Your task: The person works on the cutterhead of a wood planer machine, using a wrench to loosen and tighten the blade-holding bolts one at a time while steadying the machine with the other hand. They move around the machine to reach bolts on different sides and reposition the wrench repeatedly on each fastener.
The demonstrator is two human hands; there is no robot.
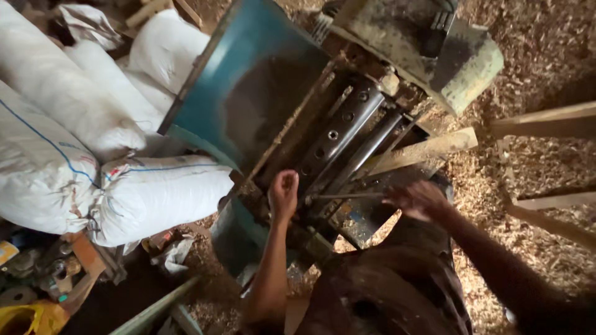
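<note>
A thin metal rod (344, 196) is held in the grip of the right hand (419, 200) at its outer end, though blur hides the fingers. Its far end is set against the cutter drum (338, 133), where the left hand (283, 192) is closed in a fist; what is pinched there cannot be told. The drum lies exposed under the raised teal cover (248, 93). Judged risks: the rod could slip off and knuckles strike the blades; the cover could drop onto both hands. White sacks (74, 142) are stacked beside the cover, and wood chips (546, 56) are spread beyond the drum.
</note>
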